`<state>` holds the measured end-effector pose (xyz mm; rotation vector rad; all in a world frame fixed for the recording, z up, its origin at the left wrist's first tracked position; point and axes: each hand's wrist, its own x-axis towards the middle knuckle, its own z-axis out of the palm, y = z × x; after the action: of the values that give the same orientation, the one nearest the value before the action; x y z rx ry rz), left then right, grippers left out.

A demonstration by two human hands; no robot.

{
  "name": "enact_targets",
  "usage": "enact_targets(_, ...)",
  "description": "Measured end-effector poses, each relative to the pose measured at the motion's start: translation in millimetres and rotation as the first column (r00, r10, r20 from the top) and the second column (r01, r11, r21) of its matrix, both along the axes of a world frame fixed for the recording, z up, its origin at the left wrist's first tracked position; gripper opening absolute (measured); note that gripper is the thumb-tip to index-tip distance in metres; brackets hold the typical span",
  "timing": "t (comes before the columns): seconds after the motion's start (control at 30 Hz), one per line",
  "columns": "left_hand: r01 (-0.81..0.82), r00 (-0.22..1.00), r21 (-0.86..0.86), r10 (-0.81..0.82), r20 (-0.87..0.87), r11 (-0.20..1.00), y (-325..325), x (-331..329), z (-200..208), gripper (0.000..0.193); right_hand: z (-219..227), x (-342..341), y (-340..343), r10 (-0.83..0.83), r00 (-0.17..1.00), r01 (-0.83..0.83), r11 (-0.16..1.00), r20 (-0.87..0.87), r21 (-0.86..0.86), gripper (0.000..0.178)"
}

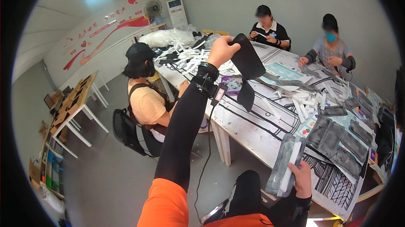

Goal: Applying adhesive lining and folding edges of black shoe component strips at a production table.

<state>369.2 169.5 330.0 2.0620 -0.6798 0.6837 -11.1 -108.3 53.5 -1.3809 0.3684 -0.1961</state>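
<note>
My left hand [223, 52], its arm stretched out over the table, pinches the top edge of a black flat piece of material [249, 60]. A second black rounded piece [246, 96] hangs just below it; whether the two are joined I cannot tell. Low at the table's near edge, my right hand [301, 179] grips a long grey flat piece [278, 170] with a white strip [292, 161] lying along it. The thumb presses on the strip. Several similar grey pieces [333, 136] lie on printed sheets to the right of that hand.
White strips [301, 100] are heaped mid-table, with a bigger pile [185, 58] farther left. A purple-rimmed tray [232, 84] sits behind the black pieces. One person [145, 96] sits at the left; two others [270, 32] work across the table [240, 121]. A cable hangs from my left wrist.
</note>
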Motion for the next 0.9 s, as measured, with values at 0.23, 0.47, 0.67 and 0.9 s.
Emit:
enact_targets(0.23, 0.050, 0.997, -0.130, -0.057, -0.052, 0.990, 18, 29, -20, 0.029, 17, -33, -3, -0.042, 0.999, 0.038, 0.994, 0.034, 0.101, 0.023)
enact_targets(0.47, -0.019, 0.999, -0.089, 0.021, 0.031, 0.996, 18, 46, -35, 0.035, 10, -47, -10, -0.077, 0.997, 0.073, 0.991, 0.027, 0.111, 0.020)
enact_targets(0.67, -0.239, 0.948, 0.051, 0.222, 0.228, 0.970, 9, 54, -47, 0.037, 4, -56, -13, -0.082, 0.996, 0.080, 0.988, 0.015, 0.133, 0.020)
enact_targets(0.9, -0.180, 0.947, 0.069, 0.154, 0.281, 0.981, -66, 33, -121, 0.024, 11, -68, -11, -0.088, 0.996, 0.087, 0.985, 0.000, 0.150, 0.020)
